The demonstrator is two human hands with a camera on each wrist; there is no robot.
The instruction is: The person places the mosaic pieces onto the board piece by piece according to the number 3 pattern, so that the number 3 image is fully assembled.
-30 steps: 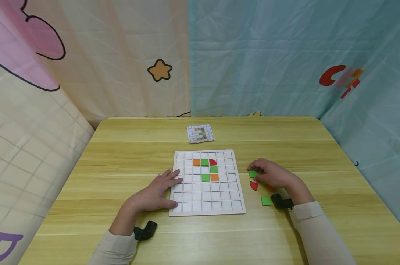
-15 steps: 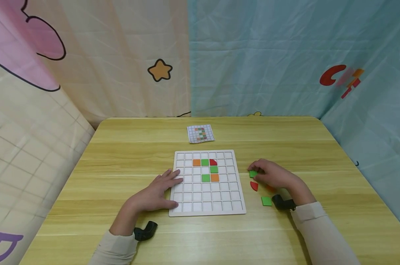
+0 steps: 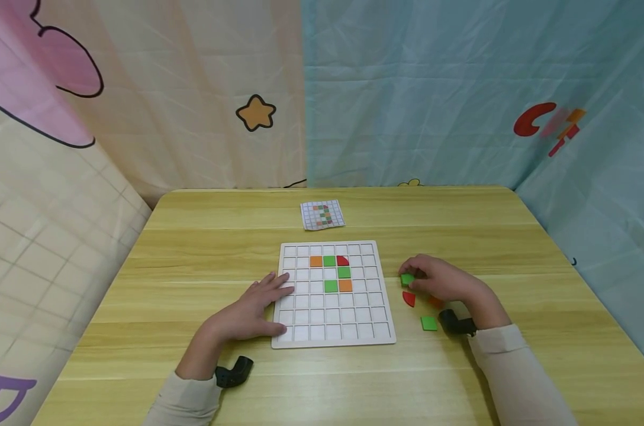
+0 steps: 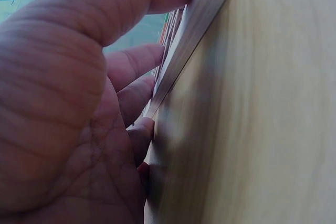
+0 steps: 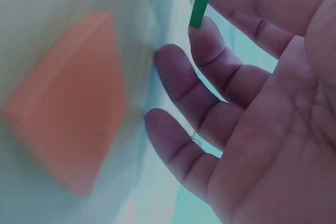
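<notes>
A white grid board point(image 3: 318, 316) lies mid-table, with orange and green square tiles and one red quarter-circle tile in its upper cells. Along the board's left side, my left hand point(image 3: 255, 310) rests with spread fingers, thumb and fingertips touching the rim point(image 4: 176, 51). To the right of the board, my right hand point(image 3: 441, 281) pinches a green square tile point(image 3: 406, 280) between thumb and fingers; the right wrist view shows this green tile point(image 5: 200, 3) edge-on. Just below are a red quarter-circle tile point(image 3: 409, 299) and an orange tile point(image 3: 435, 302), the latter partly hidden by the hand.
Another green square tile point(image 3: 428, 323) lies near the right wrist's black camera mount point(image 3: 457, 324). Behind the board lies a small printed card point(image 3: 323, 215) with a coloured grid pattern. A curtain point(image 3: 407, 118) hangs behind the wooden table point(image 3: 221, 225).
The green tile in my right hand now appears slightly tilted or raised. The left hand and the board have stayed in place.
</notes>
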